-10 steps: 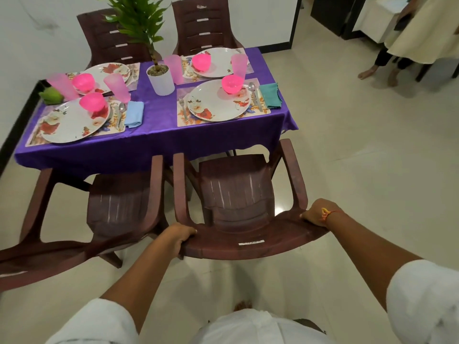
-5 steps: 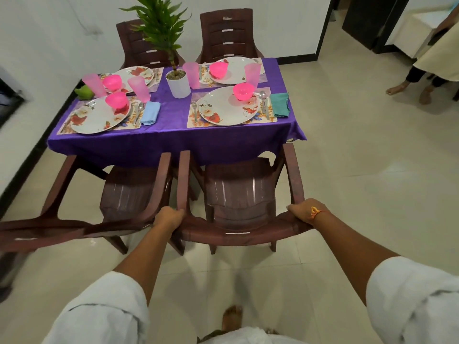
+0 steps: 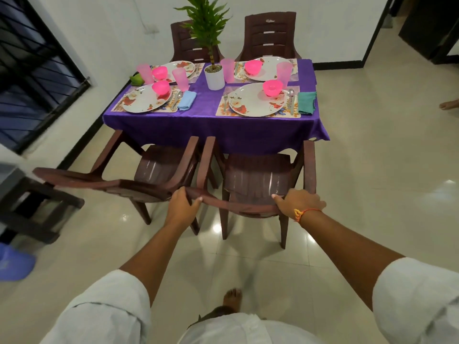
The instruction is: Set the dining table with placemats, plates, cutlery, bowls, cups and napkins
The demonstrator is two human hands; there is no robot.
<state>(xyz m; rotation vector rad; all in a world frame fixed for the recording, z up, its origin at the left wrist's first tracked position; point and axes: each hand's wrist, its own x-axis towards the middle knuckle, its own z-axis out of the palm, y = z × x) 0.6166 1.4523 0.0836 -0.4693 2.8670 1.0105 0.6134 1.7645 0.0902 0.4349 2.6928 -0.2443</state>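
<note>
Both hands hold the top of a brown plastic chair's back (image 3: 248,207) at the near right of the table. My left hand (image 3: 182,203) grips its left corner and my right hand (image 3: 296,202) grips its right corner. The chair's seat reaches under the purple tablecloth (image 3: 211,125). The table carries several floral placemats with white floral plates (image 3: 255,100), pink bowls (image 3: 272,87), pink cups (image 3: 284,72), cutlery (image 3: 290,98), a teal napkin (image 3: 306,102) and a blue napkin (image 3: 186,100).
A second brown chair (image 3: 139,175) stands close on the left, its arm almost touching the held one. Two more chairs (image 3: 269,36) stand against the far wall. A white potted plant (image 3: 214,75) sits mid-table. A dark bench (image 3: 32,209) is at left, tiled floor at right.
The held chair has slid forward toward the table, its seat now going under the cloth. I stand further back, with both arms stretched out.
</note>
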